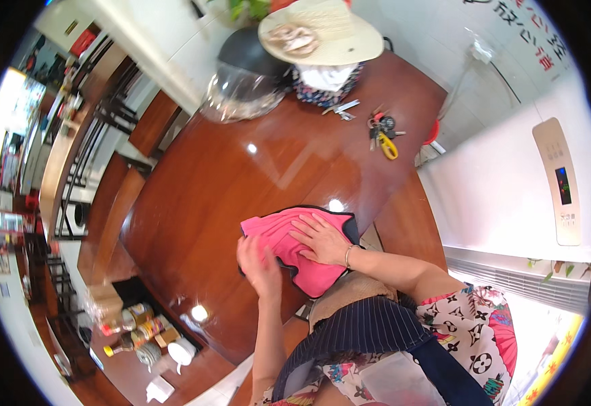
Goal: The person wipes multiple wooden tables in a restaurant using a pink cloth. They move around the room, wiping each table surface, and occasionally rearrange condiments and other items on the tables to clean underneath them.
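Note:
A bright pink cloth [320, 278] with a dark backing and dark edges lies rumpled at the near edge of the brown wooden table [214, 203]. My right hand [323, 241], a bracelet at its wrist, rests palm down on top of the cloth with fingers spread. At the cloth's left edge is my left hand [259, 264], blurred, its fingers bent. Whether those fingers pinch the cloth or only touch it, I cannot tell. Part of the cloth is covered by both hands.
Toward the table's far end sit a black helmet with a clear visor [244, 81], a straw hat [326, 33] over a patterned bag [320, 91], and keys [384, 132]. Bottles [148, 327] and a white cup [181, 351] stand lower left. A white appliance [508, 188] flanks the right side.

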